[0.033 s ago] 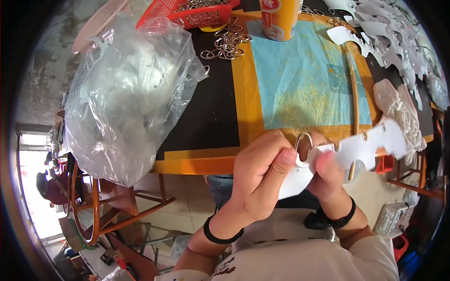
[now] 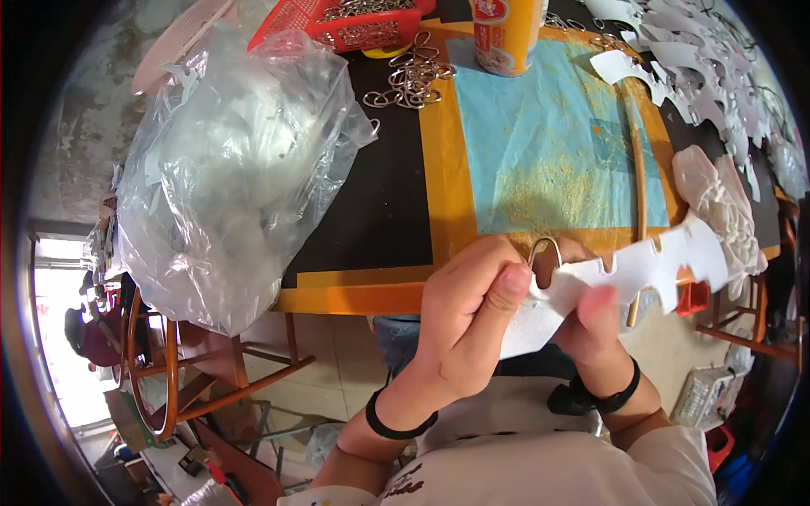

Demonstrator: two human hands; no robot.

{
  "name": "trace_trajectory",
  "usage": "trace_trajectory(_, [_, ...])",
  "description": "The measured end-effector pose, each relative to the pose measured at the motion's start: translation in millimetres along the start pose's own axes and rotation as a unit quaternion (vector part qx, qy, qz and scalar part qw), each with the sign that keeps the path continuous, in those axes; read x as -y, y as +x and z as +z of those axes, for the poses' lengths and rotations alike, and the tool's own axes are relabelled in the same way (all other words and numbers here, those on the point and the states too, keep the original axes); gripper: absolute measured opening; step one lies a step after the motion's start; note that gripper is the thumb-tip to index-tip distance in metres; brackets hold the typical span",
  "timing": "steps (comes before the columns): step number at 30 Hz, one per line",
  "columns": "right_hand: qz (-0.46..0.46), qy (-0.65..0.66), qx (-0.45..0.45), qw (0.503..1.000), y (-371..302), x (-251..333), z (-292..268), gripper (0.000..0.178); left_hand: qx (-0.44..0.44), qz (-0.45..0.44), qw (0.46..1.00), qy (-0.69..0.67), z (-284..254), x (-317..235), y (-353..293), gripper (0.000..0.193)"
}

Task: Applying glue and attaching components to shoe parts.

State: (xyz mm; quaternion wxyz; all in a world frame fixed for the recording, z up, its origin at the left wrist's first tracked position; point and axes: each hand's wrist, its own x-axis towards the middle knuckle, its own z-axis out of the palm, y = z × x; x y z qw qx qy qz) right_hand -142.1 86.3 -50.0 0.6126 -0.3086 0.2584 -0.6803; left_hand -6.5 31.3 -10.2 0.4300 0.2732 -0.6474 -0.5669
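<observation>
My left hand (image 2: 472, 312) is closed, thumb over the end of a white notched strip (image 2: 666, 257) of thin sheet material. A silvery metal oval ring (image 2: 545, 246) stands up out of the strip beside that thumb, its lower part hidden by the strip and the fingers. My right hand (image 2: 591, 325) is around the strip just right of the ring, with its thumb blurred in front and some fingers behind. From there the strip's free end reaches out to the right, over the table's front edge.
A wooden stick (image 2: 637, 169) lies on the blue sheet (image 2: 523, 143) taped to the table. Loose metal rings (image 2: 411, 80), a red basket (image 2: 363, 34) and an orange can (image 2: 504, 38) stand behind. A clear plastic bag (image 2: 236, 177) is left, white cloth gloves (image 2: 717, 202) and more white strips (image 2: 692, 59) right.
My right thumb has shifted slightly to the right and up, baring more of the strip next to the ring. The strip's free end has tilted a little.
</observation>
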Motion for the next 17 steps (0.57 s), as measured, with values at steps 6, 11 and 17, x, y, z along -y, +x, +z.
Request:
trace_trajectory(6, [0.028,-0.151,-0.119,0.981,-6.1,11.9,15.9,0.027,-0.034,-0.058,0.998,-0.008,-2.3,1.0,-3.8,0.025])
trace_trajectory(11, [0.074,-0.058,-0.125,0.988,-6.1,13.8,3.7,0.044,-0.021,-0.095,0.994,-0.059,-3.6,0.8,-0.9,0.028])
trace_trajectory(17, [0.140,-0.287,-0.011,0.948,2.0,61.7,9.6,0.041,-0.051,0.012,0.920,0.389,-22.4,-2.0,5.9,0.021])
